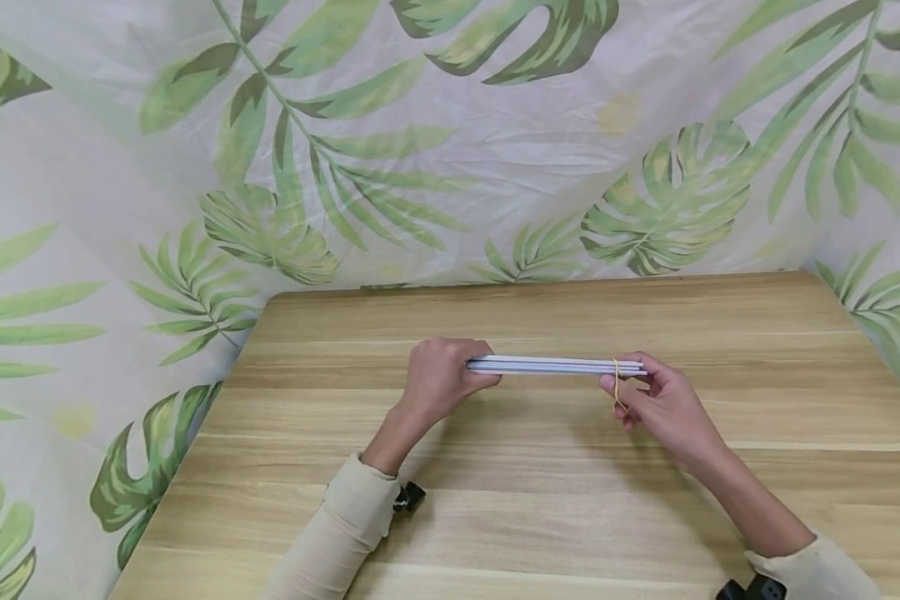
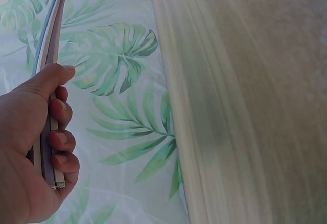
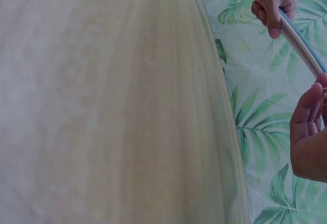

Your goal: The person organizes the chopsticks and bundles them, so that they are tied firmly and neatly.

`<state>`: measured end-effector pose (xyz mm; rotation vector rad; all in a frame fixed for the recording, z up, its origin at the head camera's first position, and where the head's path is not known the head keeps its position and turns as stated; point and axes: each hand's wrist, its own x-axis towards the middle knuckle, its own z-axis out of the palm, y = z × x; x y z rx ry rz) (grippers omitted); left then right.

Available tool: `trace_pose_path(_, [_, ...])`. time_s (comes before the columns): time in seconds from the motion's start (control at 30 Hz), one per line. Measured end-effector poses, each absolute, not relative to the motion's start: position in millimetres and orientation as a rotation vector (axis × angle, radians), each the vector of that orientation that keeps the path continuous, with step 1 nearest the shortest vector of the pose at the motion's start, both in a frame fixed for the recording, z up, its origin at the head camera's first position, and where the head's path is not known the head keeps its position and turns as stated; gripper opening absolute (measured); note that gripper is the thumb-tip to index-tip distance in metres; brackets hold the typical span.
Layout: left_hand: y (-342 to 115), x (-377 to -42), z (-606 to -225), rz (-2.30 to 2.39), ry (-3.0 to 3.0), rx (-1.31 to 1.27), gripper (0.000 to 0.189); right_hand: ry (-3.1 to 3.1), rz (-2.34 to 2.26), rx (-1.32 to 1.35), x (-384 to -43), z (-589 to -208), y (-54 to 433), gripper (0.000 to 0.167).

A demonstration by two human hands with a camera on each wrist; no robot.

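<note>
Fingers of the left hand [image 1: 438, 379] grasp one end of the strip bundle [image 1: 547, 365], its long axis crosswise above the table [image 1: 532, 517]; the right hand [image 1: 669, 408] grips the other end, nearer the yellow band [image 1: 617, 372] (full encirclement unclear).

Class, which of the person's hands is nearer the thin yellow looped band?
Right: the right hand touches the thin yellow looped band; the left hand grips the opposite end of the slim white-and-blue bundle.

Head view forward-down, wrist views close, tabletop [image 1: 540, 517] seemingly shared
</note>
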<state>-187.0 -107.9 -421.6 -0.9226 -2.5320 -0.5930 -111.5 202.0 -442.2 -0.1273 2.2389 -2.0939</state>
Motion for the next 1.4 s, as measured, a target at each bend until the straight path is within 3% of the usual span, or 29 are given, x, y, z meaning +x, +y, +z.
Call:
trace_pose_path(0.57, [-108.4, -186.1, -419.3, -0.666, -2.615, -0.785, 0.013, 2.214, -2.109, -0.093, -110.8, -441.4, 201.8, 0.023])
trace_pose_path(1.17, [-110.1, -187.5, -417.8, -0.642, -2.756, -0.652, 0.017, 2.467, -1.880, -0.411, -102.5, -443.3, 195.8, 0.024])
trace_pose_path(1.4, [-110.9, -188.6, -418.7, -0.666, -2.786, -0.639, 0.018, 2.640, -1.835, -0.700, -101.2, -444.5, 192.9, 0.053])
